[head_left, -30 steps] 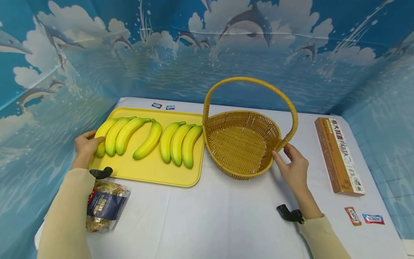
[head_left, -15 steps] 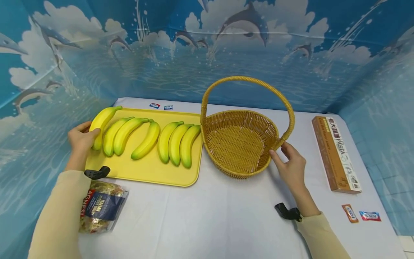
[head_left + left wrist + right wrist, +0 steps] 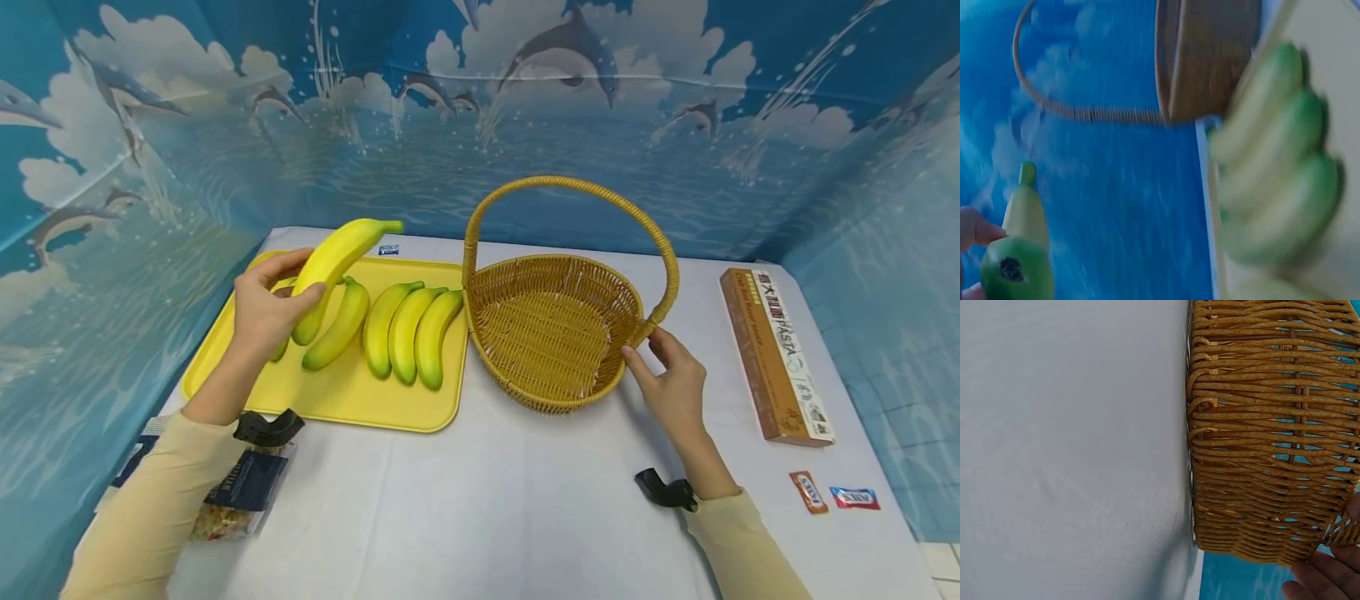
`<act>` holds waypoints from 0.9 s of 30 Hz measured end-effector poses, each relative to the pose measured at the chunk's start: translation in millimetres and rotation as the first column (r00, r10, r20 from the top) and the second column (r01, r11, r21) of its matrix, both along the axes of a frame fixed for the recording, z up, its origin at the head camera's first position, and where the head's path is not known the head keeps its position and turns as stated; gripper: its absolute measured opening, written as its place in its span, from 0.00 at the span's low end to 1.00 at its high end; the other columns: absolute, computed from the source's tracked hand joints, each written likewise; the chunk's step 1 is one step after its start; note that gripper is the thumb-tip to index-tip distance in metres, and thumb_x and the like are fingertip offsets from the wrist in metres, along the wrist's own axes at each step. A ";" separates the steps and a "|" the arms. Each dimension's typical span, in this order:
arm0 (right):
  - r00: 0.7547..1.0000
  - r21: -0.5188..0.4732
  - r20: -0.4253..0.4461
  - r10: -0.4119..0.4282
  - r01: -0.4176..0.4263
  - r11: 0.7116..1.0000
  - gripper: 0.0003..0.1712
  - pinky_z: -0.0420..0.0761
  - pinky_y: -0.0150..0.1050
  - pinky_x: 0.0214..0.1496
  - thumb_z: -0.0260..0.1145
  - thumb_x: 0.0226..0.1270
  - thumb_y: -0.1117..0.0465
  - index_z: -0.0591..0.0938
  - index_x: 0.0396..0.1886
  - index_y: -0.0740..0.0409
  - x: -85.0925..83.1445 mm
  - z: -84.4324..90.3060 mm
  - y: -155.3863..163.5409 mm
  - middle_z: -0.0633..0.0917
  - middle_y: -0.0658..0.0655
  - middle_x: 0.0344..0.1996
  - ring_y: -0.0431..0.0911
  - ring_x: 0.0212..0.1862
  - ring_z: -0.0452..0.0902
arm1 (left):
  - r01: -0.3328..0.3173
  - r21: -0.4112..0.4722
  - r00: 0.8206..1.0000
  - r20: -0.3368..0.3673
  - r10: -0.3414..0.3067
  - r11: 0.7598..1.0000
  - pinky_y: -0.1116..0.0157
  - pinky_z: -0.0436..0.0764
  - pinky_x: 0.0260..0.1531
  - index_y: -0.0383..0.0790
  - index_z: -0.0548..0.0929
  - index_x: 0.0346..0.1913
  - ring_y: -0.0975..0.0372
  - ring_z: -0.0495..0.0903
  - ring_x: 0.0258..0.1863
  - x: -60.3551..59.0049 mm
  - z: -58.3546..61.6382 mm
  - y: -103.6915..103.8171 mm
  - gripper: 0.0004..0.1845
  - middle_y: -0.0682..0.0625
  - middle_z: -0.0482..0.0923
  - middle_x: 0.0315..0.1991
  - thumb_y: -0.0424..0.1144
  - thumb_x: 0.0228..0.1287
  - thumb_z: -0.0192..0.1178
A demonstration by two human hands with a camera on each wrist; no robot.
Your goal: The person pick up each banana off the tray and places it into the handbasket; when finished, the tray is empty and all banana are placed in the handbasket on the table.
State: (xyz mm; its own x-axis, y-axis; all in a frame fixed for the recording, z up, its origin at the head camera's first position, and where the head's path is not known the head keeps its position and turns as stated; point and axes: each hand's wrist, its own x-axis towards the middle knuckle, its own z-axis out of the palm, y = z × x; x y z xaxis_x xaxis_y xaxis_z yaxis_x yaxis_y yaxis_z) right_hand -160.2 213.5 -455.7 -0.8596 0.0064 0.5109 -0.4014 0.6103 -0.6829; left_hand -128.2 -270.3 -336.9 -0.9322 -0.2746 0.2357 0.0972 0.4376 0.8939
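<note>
Banana [image 3: 337, 254] in left grip [image 3: 268, 312]

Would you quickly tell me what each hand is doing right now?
Left hand: grips a lifted banana.
Right hand: fingers touch the basket rim.

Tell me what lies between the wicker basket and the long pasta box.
In the head view, the right hand rests against the wicker basket at the handle's base; beyond it is only bare white table up to the pasta box.
</note>
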 end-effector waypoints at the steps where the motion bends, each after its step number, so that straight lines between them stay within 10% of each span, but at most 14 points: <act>1: 1.000 0.000 -0.002 0.000 0.000 1.000 0.23 0.66 0.13 0.55 0.72 0.59 0.67 0.80 0.54 0.71 0.1 0.0 0.5 0.84 0.69 0.50 0.63 0.55 0.80 | 0.032 -0.009 0.999 -0.012 -0.033 0.999 0.80 0.78 0.37 0.33 0.80 0.60 0.71 0.76 0.45 0.1 2.5 12.4 0.25 0.62 0.79 0.45 0.32 0.58 0.67; 8: 1.000 0.001 -0.012 0.005 -0.005 1.000 0.23 0.67 0.14 0.56 0.72 0.59 0.68 0.80 0.54 0.71 0.4 0.6 3.6 0.84 0.69 0.50 0.63 0.55 0.80 | 0.199 0.012 0.978 0.058 -0.199 0.980 0.62 0.78 0.47 0.37 0.80 0.60 0.60 0.77 0.50 -10.4 11.7 95.3 0.25 0.44 0.80 0.56 0.34 0.58 0.68; 13: 1.000 -0.002 -0.020 0.015 -0.015 1.000 0.24 0.67 0.13 0.56 0.73 0.58 0.68 0.80 0.54 0.72 -0.1 0.5 3.6 0.84 0.69 0.49 0.63 0.55 0.80 | 0.263 0.061 0.958 0.105 -0.268 0.963 0.57 0.79 0.49 0.39 0.81 0.58 0.55 0.78 0.51 -31.0 -2.9 148.9 0.24 0.46 0.81 0.54 0.34 0.57 0.69; 27: 1.000 -0.006 -0.005 0.020 -0.020 1.000 0.24 0.67 0.13 0.56 0.73 0.58 0.67 0.80 0.55 0.71 0.7 0.2 2.2 0.84 0.69 0.50 0.61 0.55 0.80 | 0.121 0.170 0.954 0.251 -0.161 0.978 0.63 0.82 0.44 0.40 0.80 0.61 0.54 0.79 0.49 -80.9 -64.0 238.5 0.25 0.44 0.80 0.52 0.31 0.59 0.67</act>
